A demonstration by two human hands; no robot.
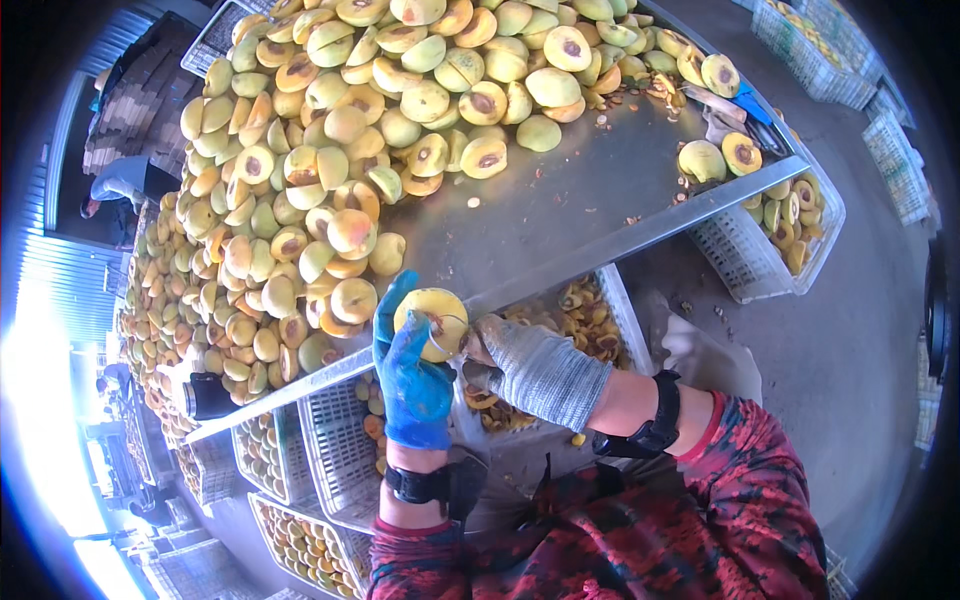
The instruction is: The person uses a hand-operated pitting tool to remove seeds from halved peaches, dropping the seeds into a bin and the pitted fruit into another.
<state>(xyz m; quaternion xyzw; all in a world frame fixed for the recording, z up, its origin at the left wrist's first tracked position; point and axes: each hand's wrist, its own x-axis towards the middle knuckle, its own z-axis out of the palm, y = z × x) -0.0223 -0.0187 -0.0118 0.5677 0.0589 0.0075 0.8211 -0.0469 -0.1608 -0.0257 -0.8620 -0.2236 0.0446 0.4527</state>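
My left hand (414, 375), in a blue coated glove, grips a yellow peach half (429, 304) at the table's near edge. The peach's cut face is turned towards my right hand (540, 367), which wears a grey knit glove with its fingers curled. From those fingers a thin curved metal loop (454, 321) of a pitting tool reaches over the cut face. Its handle is mostly hidden in my grip. Left of and beyond my hands, a large heap of halved peaches (330, 127) covers much of the metal table (517, 217). Many halves show brown centres.
A raised metal rim (637, 238) edges the table. Below it stands a white crate (626, 315) of peach scraps. Another crate (739, 259) holds halves at right. More crates (330, 442) stand lower left. A black cup-like object (208, 395) is at the left edge. A person (124, 180) bends beyond.
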